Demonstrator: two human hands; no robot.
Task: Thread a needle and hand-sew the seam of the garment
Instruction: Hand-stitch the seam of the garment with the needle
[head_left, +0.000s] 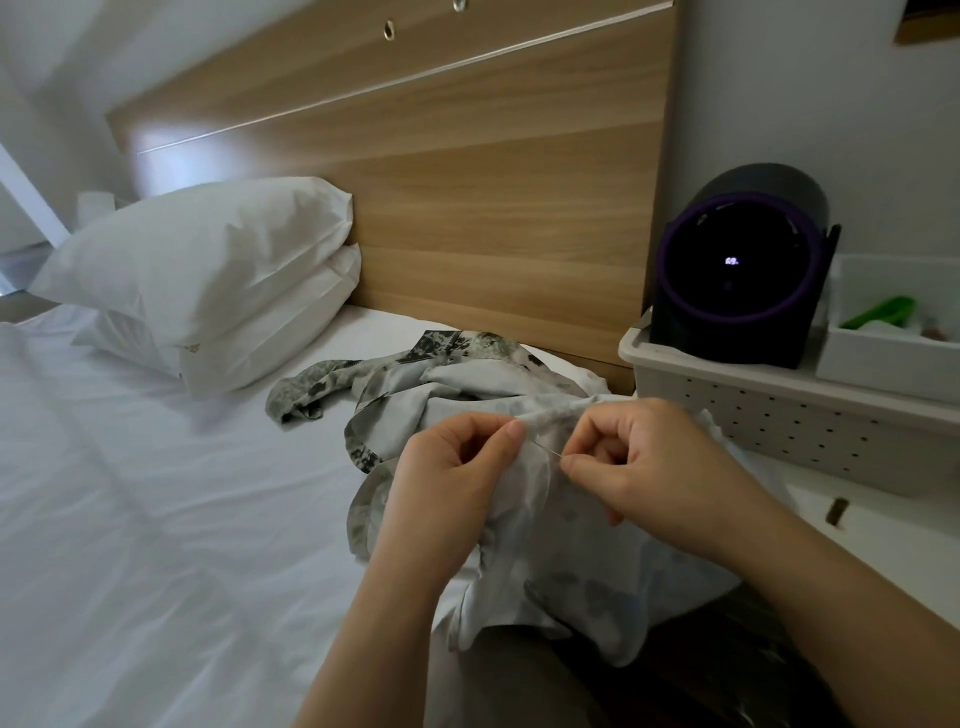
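garment (524, 525) sits lower centre of frame, bunched over the lap and trailing up onto the bed; pale grey cloth, dark blotchy floral print, mostly inside-out so the print looks faded; darker printed edges show at its upper left; left hand (452, 467) has fingers curled, thumb and forefinger pinching a raised fold of the cloth; right hand (644, 462) is curled too, thumb and forefinger pinching the right end of the needle (548, 448); needle is a thin bright sliver lying between the two hands, slanting down to the right, just over the fold; surface is a white bed sheet (130, 493), wrinkled; two white pillows (208, 291) stacked at left of frame against a light wood headboard (467, 182); right of frame: pale perforated tray (753, 415) holding a dark round device (743, 275) with a purple ring and a tiny lit display, plus a white box (883, 358) with something green inside; thread can't be made out; needle's left tip blurs into the cloth, can't tell if it's through; both forearms cut off at bottom edge.
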